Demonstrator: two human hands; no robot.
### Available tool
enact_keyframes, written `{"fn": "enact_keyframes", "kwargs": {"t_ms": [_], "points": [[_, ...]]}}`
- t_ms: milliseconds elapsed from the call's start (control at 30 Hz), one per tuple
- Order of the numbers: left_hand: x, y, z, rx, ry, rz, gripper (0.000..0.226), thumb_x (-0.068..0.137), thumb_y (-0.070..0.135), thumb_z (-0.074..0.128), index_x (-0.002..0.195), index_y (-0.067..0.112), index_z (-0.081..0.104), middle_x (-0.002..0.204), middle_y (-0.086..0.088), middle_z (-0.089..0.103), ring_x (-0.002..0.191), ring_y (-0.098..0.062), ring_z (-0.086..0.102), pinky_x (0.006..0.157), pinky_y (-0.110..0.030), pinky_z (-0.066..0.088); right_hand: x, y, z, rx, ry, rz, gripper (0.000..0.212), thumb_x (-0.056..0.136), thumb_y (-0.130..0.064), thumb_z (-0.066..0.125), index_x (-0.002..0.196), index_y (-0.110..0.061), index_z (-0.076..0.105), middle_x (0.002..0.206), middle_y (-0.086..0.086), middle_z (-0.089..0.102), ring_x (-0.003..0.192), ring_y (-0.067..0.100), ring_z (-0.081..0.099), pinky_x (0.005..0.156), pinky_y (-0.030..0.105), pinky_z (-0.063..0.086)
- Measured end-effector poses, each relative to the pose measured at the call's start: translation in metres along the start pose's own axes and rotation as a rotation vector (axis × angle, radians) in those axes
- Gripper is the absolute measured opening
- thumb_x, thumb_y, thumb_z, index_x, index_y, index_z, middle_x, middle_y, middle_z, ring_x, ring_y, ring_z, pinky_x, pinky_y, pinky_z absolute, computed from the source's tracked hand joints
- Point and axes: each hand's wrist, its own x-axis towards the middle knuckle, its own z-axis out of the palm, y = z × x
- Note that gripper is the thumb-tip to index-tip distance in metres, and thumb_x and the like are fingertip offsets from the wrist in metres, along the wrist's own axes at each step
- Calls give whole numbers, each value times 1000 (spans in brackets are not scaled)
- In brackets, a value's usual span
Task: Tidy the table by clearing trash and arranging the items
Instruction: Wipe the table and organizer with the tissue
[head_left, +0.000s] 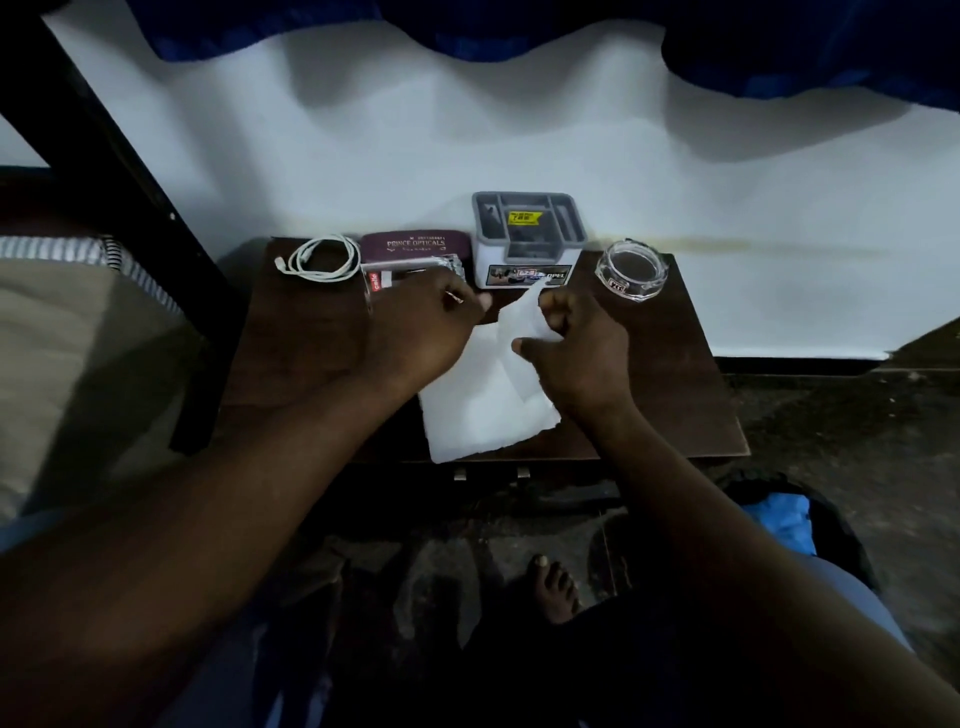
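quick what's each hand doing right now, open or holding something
Left hand: closed, pinching a small thin pale stick; too small to identify.
Right hand: closed on the lifted edge of the white paper sheet.

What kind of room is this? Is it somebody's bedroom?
Probably a bedroom. A small table stands against a white wall beside what looks like a bed, and a glasses case and a coiled cable lie on it.
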Motion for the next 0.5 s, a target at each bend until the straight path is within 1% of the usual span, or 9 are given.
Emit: {"fn": "enact_keyframes", "kwargs": {"t_ms": [33, 100, 167, 200, 267, 333, 367, 433, 500], "points": [[-1, 6, 1, -270, -113, -167, 38, 87, 56, 71, 94, 19, 75, 93, -1, 77, 82, -21, 74, 79, -39, 61, -2, -2, 3, -59, 6, -94, 37, 74, -14, 86, 105, -21, 67, 87, -16, 65, 81, -1, 62, 68, 11, 45], [-2, 14, 4, -709, -315, -444, 52, 82, 64, 73, 99, 15, 76, 97, -4, 77, 82, -22, 76, 80, -39, 64, -7, -7, 6, -191, 0, -314, 30, 74, -9, 80, 100, -20, 67, 91, -9, 68, 86, 13, 64, 70, 26, 48], [0, 12, 6, -876, -407, -527, 56, 80, 63, 75, 106, 14, 76, 95, -5, 76, 82, -19, 75, 79, -36, 63, -12, -12, 13, -273, -30, -455, 27, 74, -5, 72, 97, -19, 69, 94, -3, 69, 89, 22, 63, 70, 34, 51], [1, 11, 6, -892, -407, -538, 53, 81, 58, 77, 109, 13, 75, 93, -5, 76, 79, -19, 74, 76, -34, 62, -14, -13, 15, -304, -48, -487, 26, 75, -5, 70, 97, -17, 70, 95, -1, 68, 88, 26, 63, 69, 39, 53], [6, 8, 6, -858, -344, -566, 34, 88, 38, 77, 109, 11, 74, 91, -7, 76, 69, -19, 73, 66, -32, 61, -16, -14, 19, -337, -68, -512, 22, 76, -7, 70, 97, -14, 73, 95, 3, 68, 87, 29, 64, 69, 44, 54], [9, 5, 7, -782, -274, -580, 11, 94, 17, 69, 101, 8, 70, 86, -10, 73, 60, -19, 71, 56, -30, 58, -18, -16, 20, -298, -80, -473, 17, 79, -14, 76, 96, -15, 75, 94, 1, 70, 85, 24, 67, 74, 41, 55], [9, 3, 7, -761, -250, -583, 5, 95, 12, 65, 97, 8, 69, 84, -10, 72, 57, -18, 69, 51, -28, 56, -19, -17, 20, -258, -84, -435, 17, 79, -19, 79, 96, -16, 76, 93, -1, 71, 83, 19, 67, 76, 39, 55], [10, -1, 8, -745, -207, -591, 9, 98, 8, 61, 91, 8, 68, 82, -10, 72, 54, -18, 69, 49, -27, 55, -20, -18, 19, -178, -89, -347, 19, 81, -27, 82, 96, -18, 77, 92, -4, 71, 79, 12, 67, 77, 33, 55], [10, -4, 10, -725, -188, -589, 12, 98, 7, 61, 92, 9, 71, 86, -11, 75, 64, -22, 72, 56, -33, 60, -18, -18, 17, -121, -89, -252, 17, 84, -32, 81, 94, -19, 78, 88, -7, 73, 77, 8, 68, 76, 30, 55]]}}
